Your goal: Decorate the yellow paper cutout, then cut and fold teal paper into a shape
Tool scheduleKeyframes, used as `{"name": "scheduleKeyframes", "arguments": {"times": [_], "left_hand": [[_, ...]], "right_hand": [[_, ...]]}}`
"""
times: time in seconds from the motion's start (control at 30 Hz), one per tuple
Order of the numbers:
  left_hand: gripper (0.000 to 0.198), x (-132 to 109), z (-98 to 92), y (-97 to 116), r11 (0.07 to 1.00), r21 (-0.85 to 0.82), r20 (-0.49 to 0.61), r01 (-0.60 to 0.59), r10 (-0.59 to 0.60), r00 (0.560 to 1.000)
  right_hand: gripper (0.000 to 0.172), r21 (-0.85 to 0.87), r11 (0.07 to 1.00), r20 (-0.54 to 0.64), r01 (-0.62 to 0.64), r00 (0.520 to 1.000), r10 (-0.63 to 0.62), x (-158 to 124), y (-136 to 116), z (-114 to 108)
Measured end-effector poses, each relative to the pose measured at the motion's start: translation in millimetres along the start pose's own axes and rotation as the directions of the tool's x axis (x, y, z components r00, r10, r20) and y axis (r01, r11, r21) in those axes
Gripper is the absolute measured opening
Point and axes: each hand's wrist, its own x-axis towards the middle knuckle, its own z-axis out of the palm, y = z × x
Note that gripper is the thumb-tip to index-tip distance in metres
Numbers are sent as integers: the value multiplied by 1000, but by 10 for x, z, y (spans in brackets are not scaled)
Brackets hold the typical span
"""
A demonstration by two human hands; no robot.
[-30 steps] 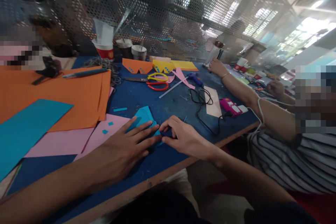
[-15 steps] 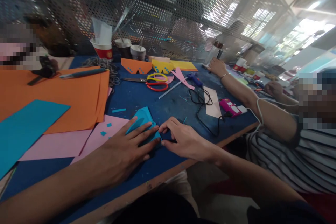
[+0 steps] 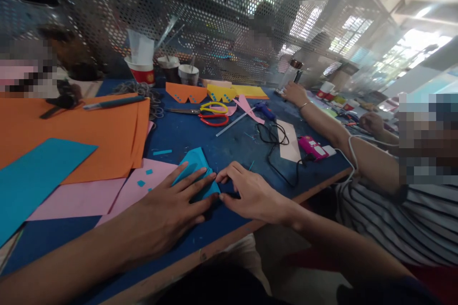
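Observation:
My left hand (image 3: 175,207) lies flat with fingers spread over a folded piece of blue paper (image 3: 195,158), pressing it against the table. At the right edge of that paper is my right hand (image 3: 246,190), its fingers curled and its thumb apart from them. The thumb tip and fingertips sit close to the paper's edge and my left fingertips; whether they touch the paper I cannot tell. Part of the blue paper is hidden under my left hand. Small blue cut scraps (image 3: 141,183) rest on pink paper (image 3: 121,198) to the left.
Orange sheets (image 3: 107,138) and a blue sheet (image 3: 43,171) are at left. Behind the hands lie scissors (image 3: 213,114), a glue stick (image 3: 234,123), a glue gun (image 3: 266,110) and a magenta power strip (image 3: 313,147). A co-worker's hand (image 3: 295,93) is beside a jar (image 3: 289,76).
Both hands keep almost the same pose on and beside the blue paper. The view has shifted very slightly.

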Motion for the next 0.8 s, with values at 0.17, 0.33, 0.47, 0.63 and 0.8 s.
{"name": "scheduleKeyframes", "arguments": {"times": [0.17,0.33,0.47,0.63,0.8], "left_hand": [[48,-4,-64,-17,999,-31,15,-10,10,1000],[47,0,-69,-21,999,-45,18,-15,16,1000],[47,-9,-14,-35,999,-37,-16,-28,28,999],[48,-32,45,-27,999,-37,-36,-8,6,999],[44,-4,-16,14,999,-40,17,7,-6,1000]], "right_hand": [[30,-20,1000,8,4,1000,-4,24,21,6],[34,-19,1000,-10,16,1000,-17,23,4,6],[33,-6,1000,-2,15,1000,-15,11,9,0],[33,9,1000,26,12,1000,-12,19,27,-10],[34,2,1000,29,-4,1000,4,23,6,-13]]}}
